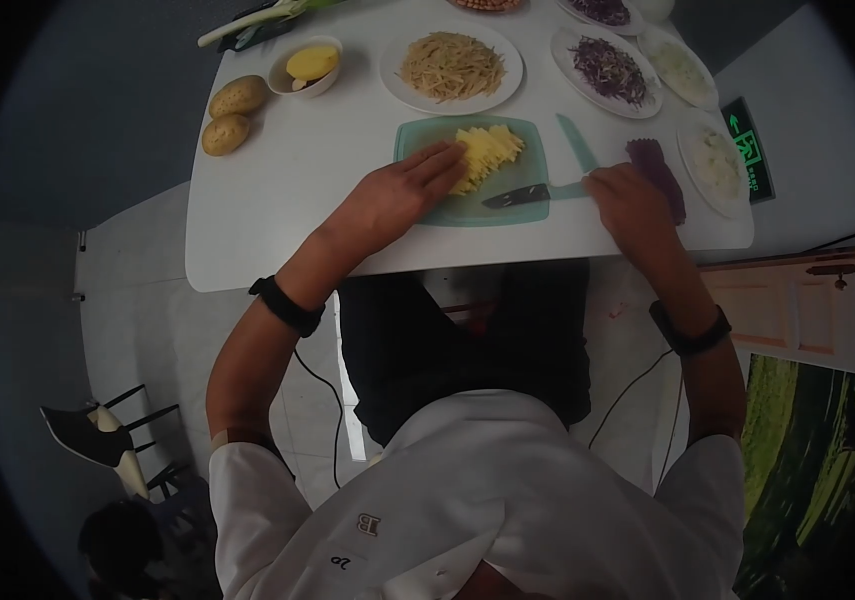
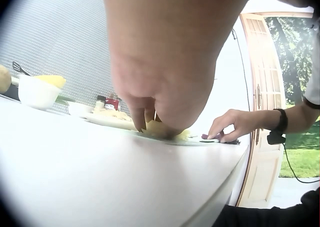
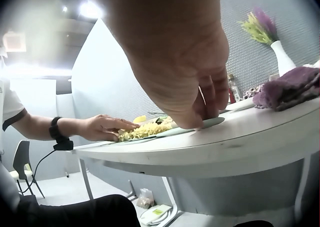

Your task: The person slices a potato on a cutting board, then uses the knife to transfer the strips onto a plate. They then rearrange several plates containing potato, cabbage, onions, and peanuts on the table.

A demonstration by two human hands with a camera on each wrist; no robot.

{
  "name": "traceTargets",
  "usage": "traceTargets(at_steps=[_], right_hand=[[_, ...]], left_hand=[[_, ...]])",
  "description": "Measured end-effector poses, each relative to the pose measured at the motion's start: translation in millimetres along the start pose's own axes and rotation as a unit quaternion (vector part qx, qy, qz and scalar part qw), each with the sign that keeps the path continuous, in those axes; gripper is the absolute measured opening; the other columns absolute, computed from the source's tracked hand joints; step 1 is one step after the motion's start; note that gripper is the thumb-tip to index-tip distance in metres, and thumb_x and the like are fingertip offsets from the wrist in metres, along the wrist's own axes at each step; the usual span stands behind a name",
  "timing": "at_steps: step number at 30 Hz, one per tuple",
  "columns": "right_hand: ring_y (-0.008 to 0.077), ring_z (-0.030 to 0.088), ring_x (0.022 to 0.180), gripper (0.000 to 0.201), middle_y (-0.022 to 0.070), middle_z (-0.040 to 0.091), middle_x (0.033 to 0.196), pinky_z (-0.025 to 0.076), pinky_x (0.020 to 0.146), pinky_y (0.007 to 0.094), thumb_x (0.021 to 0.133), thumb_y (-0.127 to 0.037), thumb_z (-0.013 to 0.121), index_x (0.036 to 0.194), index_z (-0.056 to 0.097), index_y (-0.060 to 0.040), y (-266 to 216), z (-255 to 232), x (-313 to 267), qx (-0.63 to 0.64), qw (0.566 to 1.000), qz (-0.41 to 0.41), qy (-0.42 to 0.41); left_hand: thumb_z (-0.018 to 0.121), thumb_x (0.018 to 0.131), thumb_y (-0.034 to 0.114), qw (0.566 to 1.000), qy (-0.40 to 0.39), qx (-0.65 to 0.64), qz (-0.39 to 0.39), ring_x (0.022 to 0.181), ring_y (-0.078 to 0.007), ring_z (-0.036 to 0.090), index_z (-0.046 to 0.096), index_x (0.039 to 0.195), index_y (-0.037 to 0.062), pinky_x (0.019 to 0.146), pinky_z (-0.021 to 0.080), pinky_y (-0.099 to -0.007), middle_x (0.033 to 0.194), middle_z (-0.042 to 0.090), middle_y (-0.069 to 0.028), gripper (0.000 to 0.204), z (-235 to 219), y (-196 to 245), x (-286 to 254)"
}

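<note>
Flat on the teal cutting board [image 1: 533, 150] is a heap of cut yellow pieces [image 1: 493, 150]. My left hand [image 1: 398, 200] rests its fairly straight fingers on the heap's left side. A knife [image 1: 518, 196] lies with its dark blade over the board's lower right, its teal handle reaching past the board edge. My right hand [image 1: 633, 210] pinches the handle's end; in the right wrist view, thumb and fingers of the right hand [image 3: 180, 72] meet at the handle [image 3: 214, 122]. A teal blade-shaped piece [image 1: 578, 143] lies just above that hand.
Behind the board are a plate of pale shreds [image 1: 453, 68], a plate of purple shreds [image 1: 610, 73] and a bowl [image 1: 306, 68]. Two potatoes [image 1: 238, 96] sit at the left. A purple cloth [image 1: 658, 180] and a plate of white pieces [image 1: 716, 170] lie right.
</note>
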State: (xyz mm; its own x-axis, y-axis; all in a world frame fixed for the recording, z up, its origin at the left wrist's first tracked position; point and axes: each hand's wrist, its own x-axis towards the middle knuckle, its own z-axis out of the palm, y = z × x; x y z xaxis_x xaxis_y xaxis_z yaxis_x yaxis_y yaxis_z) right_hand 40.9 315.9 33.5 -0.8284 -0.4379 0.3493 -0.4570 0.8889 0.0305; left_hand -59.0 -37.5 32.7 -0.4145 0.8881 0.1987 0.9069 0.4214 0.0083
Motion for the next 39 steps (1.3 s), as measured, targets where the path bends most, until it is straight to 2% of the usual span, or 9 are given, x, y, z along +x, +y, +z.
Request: traceTargets(at_steps=[10,18,25,31,33,34,36,37,39], right_hand=[[0.0256,0.065,0.094,0.031,0.0082,0.064,0.097,0.056,0.079,0.0385,0.076,0.005,0.07,0.106,0.075,-0.0021,-2,-4,13,0.055,0.998,-0.02,-0.026],[0.0284,0.067,0.086,0.028,0.0095,0.062,0.096,0.056,0.072,0.0418,0.077,0.006,0.07,0.104,0.073,-0.0023,-5,-10,11,0.12,0.992,0.009,-0.048],[0.0306,0.066,0.089,0.022,0.0107,0.065,0.094,0.055,0.077,0.0432,0.08,0.005,0.067,0.1,0.07,-0.0017,5,-7,5,0.181,0.982,-0.004,-0.052],[0.0269,0.065,0.087,0.022,0.0113,0.067,0.095,0.053,0.077,0.0386,0.084,0.004,0.063,0.104,0.069,-0.0025,1,-24,-6,0.243,0.965,0.073,-0.063],[0.0188,0.062,0.085,0.022,0.0068,0.066,0.093,0.05,0.076,0.032,0.092,0.002,0.056,0.11,0.069,-0.0016,-5,-37,-6,0.337,0.906,0.217,-0.136],[0.0188,0.062,0.085,0.022,0.0068,0.066,0.093,0.05,0.076,0.032,0.092,0.002,0.056,0.11,0.069,-0.0016,-4,-34,-8,0.335,0.907,0.215,-0.139],[0.0111,0.056,0.081,0.023,0.0012,0.063,0.092,0.046,0.072,0.0272,0.1,-0.003,0.05,0.113,0.069,-0.0013,-1,-24,-15,0.478,0.844,0.23,-0.073],[0.0111,0.056,0.081,0.023,0.0012,0.063,0.092,0.046,0.072,0.0272,0.1,-0.003,0.05,0.113,0.069,-0.0013,-3,-23,-16,0.477,0.845,0.23,-0.076],[0.0073,0.053,0.076,0.026,-0.0011,0.059,0.088,0.044,0.066,0.0246,0.106,-0.008,0.045,0.117,0.067,-0.0024,-14,-21,-11,0.525,0.789,0.314,-0.061]], left_hand=[[0.051,0.098,0.004,0.993,0.034,-0.103,-0.046,0.143,-0.032,0.052,0.051,0.148,-0.0001,0.108,0.055,-0.039,0.159,0.047,-0.0157,0.05,6,0,-1],[0.051,0.097,0.003,0.996,0.029,-0.073,-0.038,0.143,-0.0331,0.052,0.048,0.149,-0.0015,0.109,0.055,-0.0394,0.16,0.046,-0.0169,0.053,8,2,-4],[0.053,0.096,0.003,0.991,0.041,-0.11,-0.068,0.142,-0.0335,0.052,0.049,0.149,-0.0003,0.109,0.055,-0.0399,0.159,0.048,-0.0167,0.053,12,5,-5],[0.057,0.096,0.004,0.986,0.073,-0.131,-0.076,0.142,-0.0339,0.052,0.051,0.148,0.0015,0.113,0.051,-0.0409,0.157,0.049,-0.0159,0.052,16,8,-7],[0.059,0.095,0.004,0.986,0.081,-0.128,-0.074,0.143,-0.034,0.051,0.051,0.148,0.0013,0.114,0.05,-0.0411,0.157,0.049,-0.0158,0.054,12,9,-6],[0.062,0.093,0.003,0.986,0.086,-0.124,-0.071,0.144,-0.0341,0.05,0.05,0.148,0.0012,0.116,0.048,-0.0413,0.158,0.048,-0.0157,0.056,11,11,-6],[0.064,0.092,0.003,0.985,0.087,-0.127,-0.075,0.145,-0.0345,0.048,0.05,0.148,0.0004,0.117,0.047,-0.0417,0.158,0.047,-0.0163,0.058,7,13,-5],[0.066,0.09,0.002,0.985,0.086,-0.129,-0.076,0.146,-0.0349,0.047,0.049,0.148,-0.0003,0.118,0.045,-0.0421,0.159,0.047,-0.0168,0.06,7,14,-5],[0.066,0.09,0.002,0.986,0.08,-0.125,-0.08,0.147,-0.0354,0.045,0.048,0.149,-0.0013,0.12,0.044,-0.0426,0.16,0.045,-0.0181,0.061,8,14,-4]])
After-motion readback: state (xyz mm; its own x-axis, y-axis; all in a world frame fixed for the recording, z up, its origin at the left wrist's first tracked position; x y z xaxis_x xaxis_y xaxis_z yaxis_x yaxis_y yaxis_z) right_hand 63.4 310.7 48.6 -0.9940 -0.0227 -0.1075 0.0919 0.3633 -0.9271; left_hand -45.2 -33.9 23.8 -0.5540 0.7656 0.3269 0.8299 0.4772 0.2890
